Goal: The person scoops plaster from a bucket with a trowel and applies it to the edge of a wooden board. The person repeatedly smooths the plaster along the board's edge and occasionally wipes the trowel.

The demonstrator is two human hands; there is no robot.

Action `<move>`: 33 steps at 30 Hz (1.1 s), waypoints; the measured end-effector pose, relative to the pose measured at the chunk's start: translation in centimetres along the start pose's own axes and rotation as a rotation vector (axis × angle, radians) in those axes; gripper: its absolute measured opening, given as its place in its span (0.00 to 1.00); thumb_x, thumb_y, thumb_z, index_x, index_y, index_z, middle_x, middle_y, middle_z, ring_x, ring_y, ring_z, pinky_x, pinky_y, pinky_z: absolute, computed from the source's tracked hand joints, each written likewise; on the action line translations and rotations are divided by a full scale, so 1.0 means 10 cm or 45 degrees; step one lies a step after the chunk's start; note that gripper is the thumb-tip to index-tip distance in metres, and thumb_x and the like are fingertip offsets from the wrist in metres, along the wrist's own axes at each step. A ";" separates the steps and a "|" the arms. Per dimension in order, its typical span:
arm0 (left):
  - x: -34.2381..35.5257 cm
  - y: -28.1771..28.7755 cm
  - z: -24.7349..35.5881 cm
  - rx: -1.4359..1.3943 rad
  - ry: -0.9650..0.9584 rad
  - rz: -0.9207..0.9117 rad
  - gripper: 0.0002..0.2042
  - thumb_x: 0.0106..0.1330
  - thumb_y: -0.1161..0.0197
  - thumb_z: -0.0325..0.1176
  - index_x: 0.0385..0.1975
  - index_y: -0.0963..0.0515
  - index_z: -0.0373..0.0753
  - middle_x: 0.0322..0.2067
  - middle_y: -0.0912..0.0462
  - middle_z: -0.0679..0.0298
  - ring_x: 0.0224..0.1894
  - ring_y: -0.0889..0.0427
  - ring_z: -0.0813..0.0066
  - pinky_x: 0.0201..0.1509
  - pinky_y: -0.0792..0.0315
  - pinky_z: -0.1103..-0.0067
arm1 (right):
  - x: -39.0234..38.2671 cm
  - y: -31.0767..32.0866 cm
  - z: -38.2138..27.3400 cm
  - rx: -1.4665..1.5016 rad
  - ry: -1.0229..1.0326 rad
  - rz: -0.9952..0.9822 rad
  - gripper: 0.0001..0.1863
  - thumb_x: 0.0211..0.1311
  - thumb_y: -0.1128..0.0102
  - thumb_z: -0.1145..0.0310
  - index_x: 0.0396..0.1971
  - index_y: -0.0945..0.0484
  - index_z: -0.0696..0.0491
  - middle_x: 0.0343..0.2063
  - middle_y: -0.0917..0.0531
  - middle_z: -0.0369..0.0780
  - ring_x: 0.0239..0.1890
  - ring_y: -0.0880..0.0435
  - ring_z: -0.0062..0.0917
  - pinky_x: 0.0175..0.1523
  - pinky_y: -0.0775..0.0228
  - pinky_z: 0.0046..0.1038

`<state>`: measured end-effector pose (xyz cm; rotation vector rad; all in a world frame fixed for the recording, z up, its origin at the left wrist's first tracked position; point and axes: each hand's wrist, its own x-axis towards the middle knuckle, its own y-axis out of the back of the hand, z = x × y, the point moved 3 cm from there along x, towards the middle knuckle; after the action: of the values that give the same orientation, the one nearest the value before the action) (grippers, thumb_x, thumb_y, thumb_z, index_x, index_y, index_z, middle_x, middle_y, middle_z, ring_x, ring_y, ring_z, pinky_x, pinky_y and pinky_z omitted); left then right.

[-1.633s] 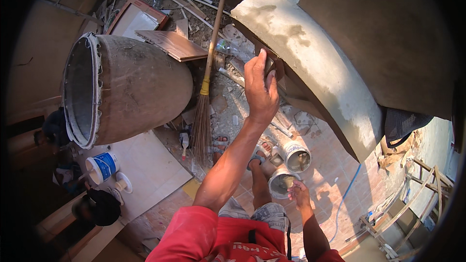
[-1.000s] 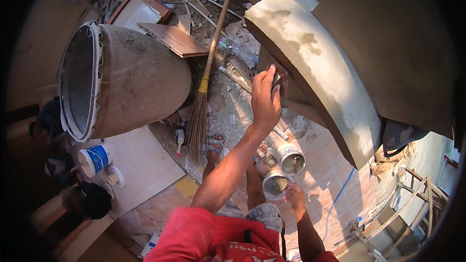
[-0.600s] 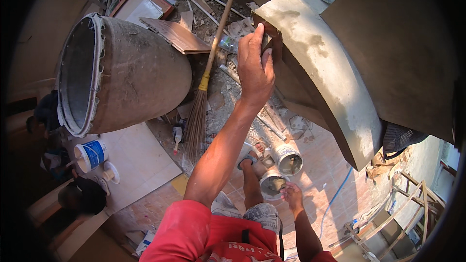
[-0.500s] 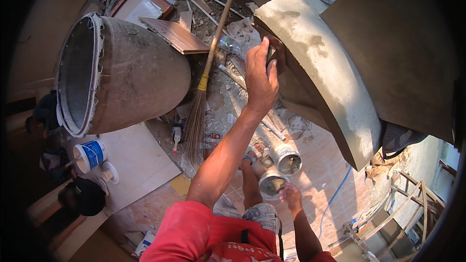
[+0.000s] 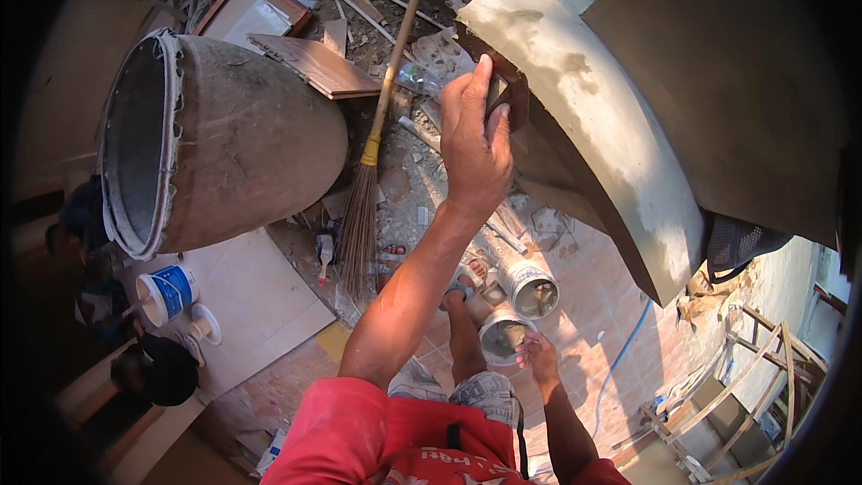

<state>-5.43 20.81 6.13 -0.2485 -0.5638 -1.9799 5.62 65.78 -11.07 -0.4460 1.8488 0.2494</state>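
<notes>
My left hand (image 5: 478, 139), arm raised, is closed round the handle of a dark brown plastering float (image 5: 518, 94). The float's flat face lies against the underside edge of a curved cement ledge (image 5: 620, 117), whose top has damp grey patches. Lower down, my right hand (image 5: 537, 357) is beside the rim of a bucket (image 5: 499, 341). Its fingers are curled together; what they hold, if anything, I cannot make out. A tan lump (image 5: 514, 334) shows inside that bucket. A second bucket (image 5: 536, 292) with contents stands just behind it.
A large cement-coated drum (image 5: 260, 135) lies tilted at the left. A broom (image 5: 368, 207) leans amid rubble. A pale board (image 5: 260, 305) carries a white-and-blue pail (image 5: 166, 292), near a person in dark clothing (image 5: 157, 368). A blue hose (image 5: 621, 355) and a wooden frame (image 5: 745, 395) are at right.
The view has shifted slightly. My left hand and the float have moved slightly up along the ledge's edge, and the float looks tilted differently. My right hand stays by the bucket.
</notes>
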 end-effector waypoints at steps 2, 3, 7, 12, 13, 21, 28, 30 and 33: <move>-0.22 -0.15 0.03 -0.008 -0.003 -0.078 0.29 0.61 0.44 0.15 0.64 0.36 0.36 0.50 0.30 0.54 0.53 0.27 0.63 0.59 0.32 0.73 | -0.01 0.03 0.05 0.002 -0.007 0.005 0.20 0.64 0.53 0.77 0.56 0.34 0.61 0.29 0.19 0.44 0.19 0.22 0.21 0.22 0.31 0.20; -0.37 -0.24 -0.01 -0.054 0.069 -0.104 0.28 0.62 0.44 0.15 0.65 0.36 0.36 0.50 0.31 0.54 0.53 0.28 0.62 0.58 0.32 0.73 | -0.03 0.03 0.05 0.003 -0.010 0.009 0.20 0.64 0.53 0.77 0.56 0.33 0.61 0.29 0.19 0.44 0.19 0.22 0.20 0.22 0.31 0.20; -0.85 -0.37 -0.20 0.020 0.229 -0.201 0.28 0.62 0.45 0.15 0.64 0.36 0.35 0.50 0.30 0.52 0.54 0.28 0.60 0.59 0.32 0.73 | -0.09 0.04 0.04 -0.012 0.029 -0.002 0.19 0.63 0.52 0.73 0.53 0.33 0.60 0.28 0.19 0.42 0.20 0.21 0.22 0.23 0.29 0.20; -0.67 -0.18 0.08 0.011 0.112 -0.085 0.28 0.61 0.44 0.16 0.64 0.35 0.35 0.51 0.30 0.52 0.53 0.27 0.60 0.58 0.32 0.73 | -0.03 0.16 0.07 -0.074 0.049 0.062 0.19 0.63 0.51 0.72 0.53 0.32 0.59 0.28 0.19 0.42 0.20 0.22 0.22 0.24 0.29 0.20; -0.53 -0.14 0.19 0.030 0.060 -0.035 0.28 0.61 0.44 0.15 0.64 0.35 0.36 0.51 0.30 0.53 0.52 0.27 0.61 0.57 0.32 0.73 | -0.03 0.14 0.05 -0.060 0.035 0.060 0.19 0.63 0.51 0.73 0.54 0.32 0.60 0.28 0.19 0.43 0.20 0.22 0.21 0.23 0.29 0.20; -0.64 -0.42 0.01 -0.020 0.095 -0.023 0.28 0.61 0.43 0.14 0.64 0.35 0.35 0.51 0.31 0.54 0.52 0.27 0.62 0.56 0.32 0.75 | -0.01 0.19 0.13 -0.015 -0.028 0.049 0.19 0.65 0.53 0.74 0.56 0.33 0.60 0.30 0.18 0.44 0.20 0.22 0.21 0.22 0.31 0.20; -0.82 -0.37 0.15 -0.044 0.162 -0.076 0.26 0.62 0.46 0.15 0.63 0.35 0.34 0.49 0.30 0.53 0.52 0.27 0.61 0.56 0.32 0.74 | -0.07 0.25 0.10 -0.005 0.001 0.075 0.18 0.64 0.52 0.74 0.54 0.31 0.57 0.28 0.19 0.42 0.20 0.22 0.23 0.23 0.29 0.21; -0.56 -0.26 0.28 -0.042 0.072 0.019 0.27 0.62 0.44 0.16 0.64 0.35 0.36 0.50 0.30 0.54 0.52 0.27 0.62 0.56 0.32 0.73 | -0.03 0.27 0.08 -0.006 0.009 0.083 0.18 0.64 0.52 0.74 0.54 0.31 0.58 0.28 0.19 0.42 0.20 0.22 0.23 0.23 0.29 0.21; -0.31 -0.24 0.29 0.012 0.007 0.069 0.29 0.62 0.43 0.16 0.65 0.36 0.38 0.50 0.31 0.54 0.52 0.27 0.63 0.56 0.31 0.73 | 0.02 0.25 0.09 -0.011 -0.008 0.067 0.18 0.65 0.52 0.74 0.55 0.32 0.58 0.27 0.19 0.43 0.20 0.22 0.23 0.23 0.29 0.21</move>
<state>-6.35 25.53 6.73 -0.2503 -0.5570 -1.9244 5.32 68.33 -11.69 -0.4024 1.8559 0.2939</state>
